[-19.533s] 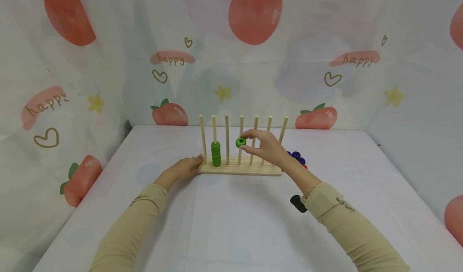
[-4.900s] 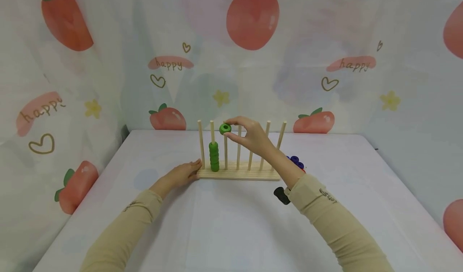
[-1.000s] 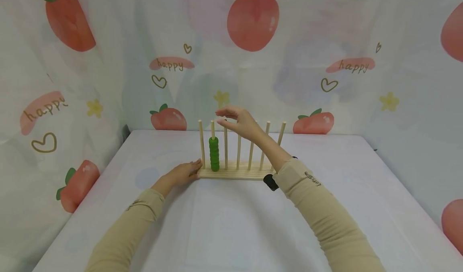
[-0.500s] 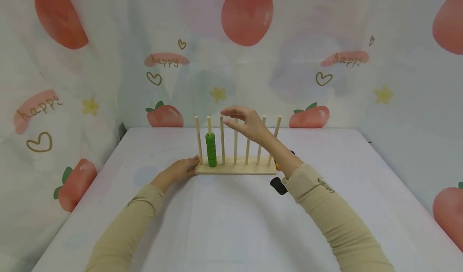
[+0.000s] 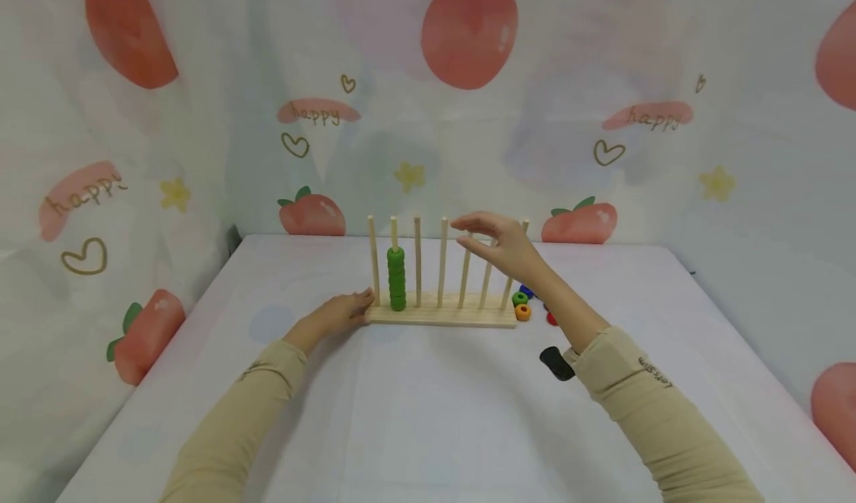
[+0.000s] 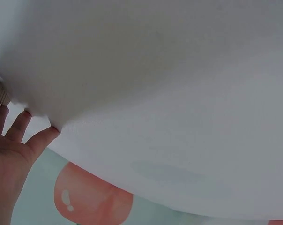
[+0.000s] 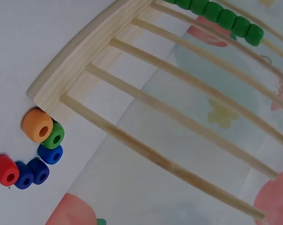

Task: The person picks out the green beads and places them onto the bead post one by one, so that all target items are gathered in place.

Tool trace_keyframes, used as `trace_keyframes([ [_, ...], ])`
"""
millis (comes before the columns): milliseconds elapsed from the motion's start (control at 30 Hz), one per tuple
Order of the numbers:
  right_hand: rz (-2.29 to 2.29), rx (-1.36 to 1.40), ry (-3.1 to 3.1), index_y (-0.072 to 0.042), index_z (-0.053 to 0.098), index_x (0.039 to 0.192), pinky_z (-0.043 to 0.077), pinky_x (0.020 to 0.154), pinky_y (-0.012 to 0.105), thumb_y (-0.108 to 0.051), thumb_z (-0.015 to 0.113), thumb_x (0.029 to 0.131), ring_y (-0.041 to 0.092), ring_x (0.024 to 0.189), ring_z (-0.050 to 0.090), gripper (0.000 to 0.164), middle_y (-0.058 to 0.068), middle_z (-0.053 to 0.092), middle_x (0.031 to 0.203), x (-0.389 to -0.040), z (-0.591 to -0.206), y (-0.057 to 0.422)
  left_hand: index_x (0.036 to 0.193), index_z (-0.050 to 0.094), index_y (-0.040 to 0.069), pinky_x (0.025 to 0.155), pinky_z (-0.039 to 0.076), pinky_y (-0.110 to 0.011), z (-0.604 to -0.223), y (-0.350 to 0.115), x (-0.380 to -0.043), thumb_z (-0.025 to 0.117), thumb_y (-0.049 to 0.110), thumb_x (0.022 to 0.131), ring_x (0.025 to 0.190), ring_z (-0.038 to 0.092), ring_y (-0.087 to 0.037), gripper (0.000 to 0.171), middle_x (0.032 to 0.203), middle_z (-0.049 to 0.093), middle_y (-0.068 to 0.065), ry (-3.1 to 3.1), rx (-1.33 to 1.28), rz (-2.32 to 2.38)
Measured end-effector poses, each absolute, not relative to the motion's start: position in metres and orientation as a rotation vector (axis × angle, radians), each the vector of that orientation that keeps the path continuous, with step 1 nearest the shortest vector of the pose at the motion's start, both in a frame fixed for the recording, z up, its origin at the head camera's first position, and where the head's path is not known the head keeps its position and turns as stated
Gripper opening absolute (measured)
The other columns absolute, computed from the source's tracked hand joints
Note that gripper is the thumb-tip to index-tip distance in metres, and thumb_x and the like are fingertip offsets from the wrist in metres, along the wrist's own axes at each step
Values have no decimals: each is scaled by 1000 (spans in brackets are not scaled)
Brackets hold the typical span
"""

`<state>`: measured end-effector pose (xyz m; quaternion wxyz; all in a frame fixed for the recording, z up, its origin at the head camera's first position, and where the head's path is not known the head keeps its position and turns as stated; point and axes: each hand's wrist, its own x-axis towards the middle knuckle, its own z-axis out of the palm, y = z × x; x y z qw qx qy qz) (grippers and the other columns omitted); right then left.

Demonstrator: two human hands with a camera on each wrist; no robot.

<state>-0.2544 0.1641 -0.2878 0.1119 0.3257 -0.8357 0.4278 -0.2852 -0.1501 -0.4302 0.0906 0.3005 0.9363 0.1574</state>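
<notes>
A wooden peg rack stands on the table with several upright pegs. Green beads are stacked on its second peg from the left; the right wrist view shows this stack too. My left hand touches the rack's left end. Its fingers are extended in the left wrist view, some tips on the table. Raised before the right-hand pegs, my right hand holds nothing, its thumb and fingers apart. Beside the rack's right end lie loose beads: an orange bead, a green bead, a red bead and several blue beads.
A white cloth covers the table. Fruit-print fabric hangs behind and at the sides. A black device sits at my right wrist. My right forearm covers part of the loose beads in the head view.
Earlier my right hand held a green bead; it is now empty and the green stack is taller. Over the last second that hand moved right, away from the second peg. My left hand stayed.
</notes>
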Motion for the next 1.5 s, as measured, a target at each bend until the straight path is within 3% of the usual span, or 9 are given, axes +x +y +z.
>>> trace_keyframes([
  [500, 1156, 945, -2452, 3, 64, 112, 48, 94, 46, 1, 64, 87, 30, 107, 62, 25, 18, 67, 113, -243, -314, 201, 140, 35, -8, 107, 35, -52, -433, -149, -288, 56, 21, 94, 130, 38, -48, 58, 147, 31, -25, 2773, 927, 454],
  [633, 1131, 960, -2436, 1, 66, 109, 50, 94, 27, 2, 65, 85, 25, 102, 63, 25, 17, 69, 109, -237, -324, 215, 139, 35, -9, 107, 35, -52, -433, -149, -288, 56, 20, 94, 129, 38, -48, 57, 147, 32, -25, 2776, 944, 472],
  [733, 1145, 974, -2433, 3, 65, 109, 44, 93, 11, 4, 66, 84, 15, 100, 64, 25, 19, 69, 107, -235, -333, 223, 139, 37, -9, 107, 35, -53, -433, -150, -287, 56, 20, 94, 129, 39, -48, 56, 146, 33, -26, 2787, 959, 469],
  [833, 1156, 962, -2444, 4, 66, 107, 43, 92, 7, 6, 66, 83, 2, 98, 63, 24, 19, 69, 106, -234, -341, 230, 138, 38, -10, 106, 35, -53, -434, -151, -287, 56, 20, 94, 128, 40, -48, 56, 145, 34, -27, 2789, 982, 468],
  [900, 1154, 948, -2462, 3, 66, 106, 44, 91, 9, 5, 66, 83, 0, 97, 63, 24, 19, 69, 105, -233, -345, 234, 137, 39, -11, 106, 36, -52, -434, -151, -287, 56, 20, 94, 128, 40, -47, 55, 144, 35, -27, 2795, 1001, 457],
  [1067, 1062, 903, -2534, 2, 66, 108, 52, 89, 23, 1, 69, 82, 28, 98, 65, 26, 18, 69, 107, -230, -351, 245, 135, 41, -11, 105, 36, -53, -436, -151, -288, 57, 20, 94, 127, 41, -48, 55, 144, 36, -28, 2803, 1020, 453],
  [1300, 1078, 866, -2567, 5, 63, 111, 41, 85, 2, 1, 69, 82, 34, 99, 64, 30, 20, 67, 109, -234, -365, 258, 138, 37, -9, 106, 37, -52, -437, -152, -287, 56, 20, 94, 127, 40, -48, 56, 146, 33, -26, 2808, 987, 454],
  [1400, 1064, 829, -2596, 6, 63, 111, 48, 86, 10, 1, 68, 83, 36, 99, 64, 29, 22, 67, 109, -238, -370, 261, 139, 37, -9, 106, 36, -52, -436, -153, -287, 57, 20, 94, 128, 40, -48, 57, 146, 34, -26, 2814, 974, 455],
  [1500, 1045, 780, -2640, 6, 63, 111, 53, 87, 32, 2, 67, 83, 38, 99, 64, 28, 23, 67, 109, -242, -376, 265, 139, 36, -8, 106, 36, -52, -436, -154, -287, 56, 20, 94, 129, 40, -47, 57, 146, 33, -26, 2809, 957, 460],
])
